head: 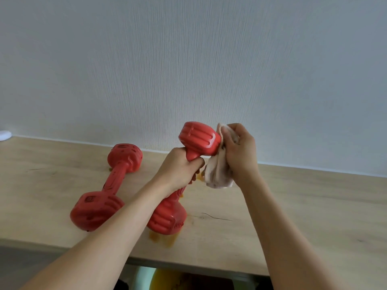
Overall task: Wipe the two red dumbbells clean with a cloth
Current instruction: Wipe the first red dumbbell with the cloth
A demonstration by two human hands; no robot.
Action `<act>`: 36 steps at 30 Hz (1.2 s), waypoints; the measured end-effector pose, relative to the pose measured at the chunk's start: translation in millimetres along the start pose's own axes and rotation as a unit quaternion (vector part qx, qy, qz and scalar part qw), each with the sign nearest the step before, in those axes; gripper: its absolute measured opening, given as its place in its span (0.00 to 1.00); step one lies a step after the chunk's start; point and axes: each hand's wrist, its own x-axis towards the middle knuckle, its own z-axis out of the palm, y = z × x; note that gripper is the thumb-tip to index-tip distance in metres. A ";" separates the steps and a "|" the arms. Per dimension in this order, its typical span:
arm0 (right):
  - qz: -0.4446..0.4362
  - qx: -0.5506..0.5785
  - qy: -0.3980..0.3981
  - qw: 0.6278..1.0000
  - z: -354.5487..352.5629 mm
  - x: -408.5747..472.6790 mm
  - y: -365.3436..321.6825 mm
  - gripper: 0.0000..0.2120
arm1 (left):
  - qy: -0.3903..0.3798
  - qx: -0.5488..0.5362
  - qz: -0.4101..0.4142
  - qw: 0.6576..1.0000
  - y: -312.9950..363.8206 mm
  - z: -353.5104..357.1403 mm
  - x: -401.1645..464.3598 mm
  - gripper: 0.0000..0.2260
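Here the wooden table [303, 216] carries one red dumbbell [106, 187] lying flat, w/ orange stains [165, 239] near the front edge. The second dumbbell [198, 139] is tilted, lower end on the table, left hand [178, 170] clenched round its handle. Right hand [240, 151] grasps the cloth [217, 172] against the raised end.

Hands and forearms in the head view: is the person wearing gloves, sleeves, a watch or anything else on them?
Nothing worn is visible. The left hand and right hand are bare, with no gloves, and no rings show on the fingers from this angle. Both forearms are bare down to the bottom edge of the picture: no sleeves, watch, bracelet or markings.
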 end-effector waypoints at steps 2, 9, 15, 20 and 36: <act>0.048 0.048 -0.012 0.998 -2.4 -0.2 4.8 0.09 | -0.008 -0.004 0.006 1.000 0.1 -0.5 -0.7 0.13; 0.065 0.093 -0.023 0.993 7.7 -12.1 9.8 0.09 | 0.005 -0.019 0.007 1.000 -5.9 -10.2 0.9 0.14; -0.123 -0.064 -0.003 0.990 25.0 -24.6 1.8 0.05 | 0.039 -0.051 -0.046 0.997 -9.3 -18.8 5.8 0.12; -0.002 0.010 -0.006 1.000 14.9 -7.5 16.8 0.04 | -0.033 -0.075 -0.021 0.996 -2.3 -14.9 0.0 0.14; -0.029 0.063 -0.014 0.998 14.1 -19.4 6.9 0.02 | 0.102 -0.042 -0.005 0.994 -1.5 -17.9 -2.4 0.08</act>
